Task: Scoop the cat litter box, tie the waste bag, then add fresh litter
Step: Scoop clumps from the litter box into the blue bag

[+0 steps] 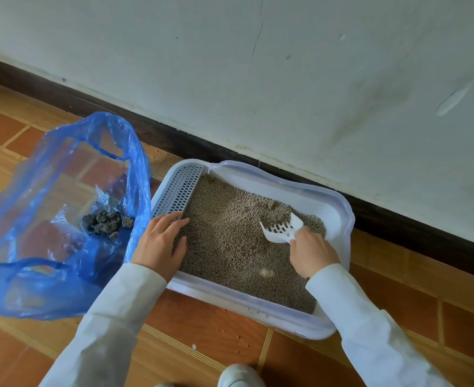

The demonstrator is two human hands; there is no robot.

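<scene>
Tiled floor by the wall: box (pixel 339 216) beside the open bag (pixel 62 219). Your right hand (pixel 311 252) grips the scoop (pixel 282 229); left hand (pixel 160 241), fingers flat, steadies the rim. Slide under the clumps (pixel 276 210), sift, then lift level.

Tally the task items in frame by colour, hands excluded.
Blue: 1, the waste bag
White: 2, the litter box and the scoop
Dark grey: 1 pile of clumps inside the bag
Total: 4
</scene>
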